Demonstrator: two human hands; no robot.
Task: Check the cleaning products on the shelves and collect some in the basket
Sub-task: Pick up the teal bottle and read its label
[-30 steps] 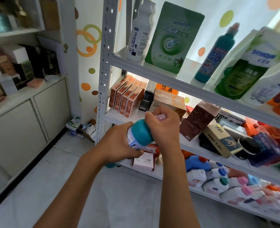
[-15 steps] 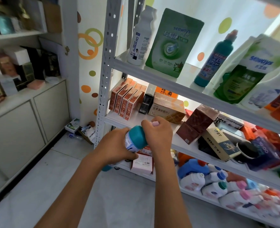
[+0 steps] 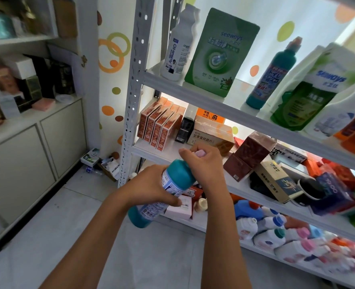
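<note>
I hold a teal bottle [image 3: 177, 176] with a white and blue label, tilted in front of the metal shelf unit [image 3: 218, 105]. My left hand [image 3: 151, 187] grips its body around the label. My right hand [image 3: 203, 165] is curled over its neck and pink cap [image 3: 199, 153]. On the top shelf stand a white bottle [image 3: 178, 44], a green pouch [image 3: 220, 53], a second teal bottle [image 3: 272, 76] and a green and white refill pouch [image 3: 309, 94]. No basket is in view.
The middle shelf carries orange cartons [image 3: 157, 126], brown boxes [image 3: 249, 157] and a black mug [image 3: 309, 188]. The bottom shelf holds several white detergent bottles [image 3: 272, 232]. A white cabinet [image 3: 26, 147] with boxes stands at left. Small packets [image 3: 101, 161] lie on the tiled floor.
Both hands and the bottle stay together in front of the shelf. The bottle's lower end shows more below my left hand now. The view has tilted slightly.
</note>
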